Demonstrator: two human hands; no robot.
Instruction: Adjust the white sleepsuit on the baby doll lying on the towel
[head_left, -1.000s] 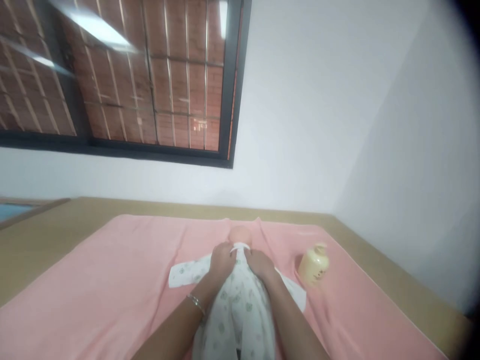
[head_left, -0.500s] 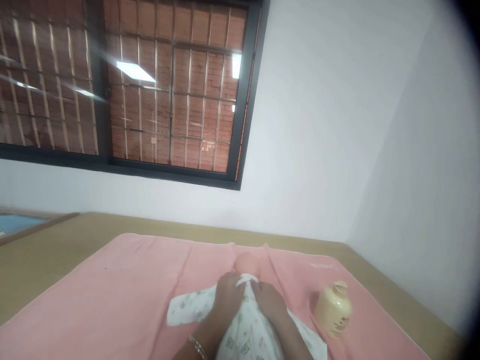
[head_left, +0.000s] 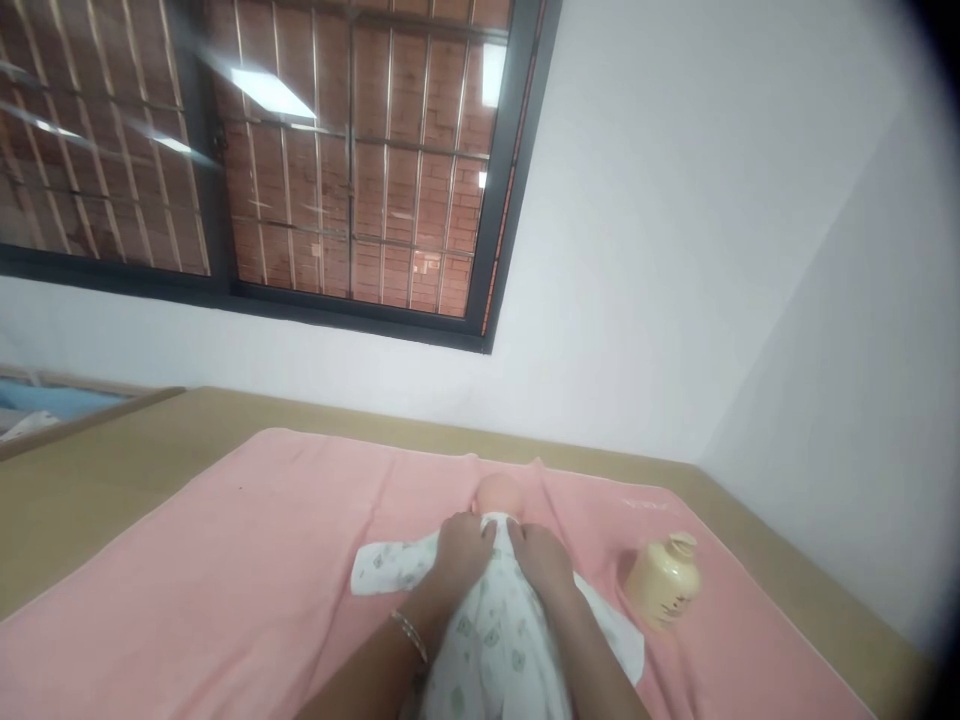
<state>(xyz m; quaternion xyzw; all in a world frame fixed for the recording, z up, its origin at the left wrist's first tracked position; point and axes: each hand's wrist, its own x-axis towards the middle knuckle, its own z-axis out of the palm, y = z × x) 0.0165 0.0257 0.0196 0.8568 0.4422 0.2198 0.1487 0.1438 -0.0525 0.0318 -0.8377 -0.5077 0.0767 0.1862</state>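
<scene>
A doll (head_left: 499, 492) lies on a pink blanket (head_left: 300, 510), and only its round, bald head shows past the cloth. A white baby garment (head_left: 499, 630) with a small green print covers its body, sleeves spread to both sides. My left hand (head_left: 466, 550) grips the garment at the neckline, left of the doll's head. On the right side of that neckline, my right hand (head_left: 541, 560) grips the cloth too, thumb on top. The fingertips of both hands are partly hidden in the fabric. A bracelet (head_left: 409, 634) circles my left wrist.
A cream-coloured bottle-shaped container (head_left: 666, 580) with a short neck stands on the blanket to the right. Beneath the blanket is a tan padded surface (head_left: 247, 408), bordered by a white wall (head_left: 637, 250). A barred window (head_left: 360, 170) is above. Blue cloth (head_left: 60, 398) shows at far left.
My view has tilted down a little, so everything sits higher. Both hands stay at the garment's neckline, which now lies flatter and more open below the doll's head.
</scene>
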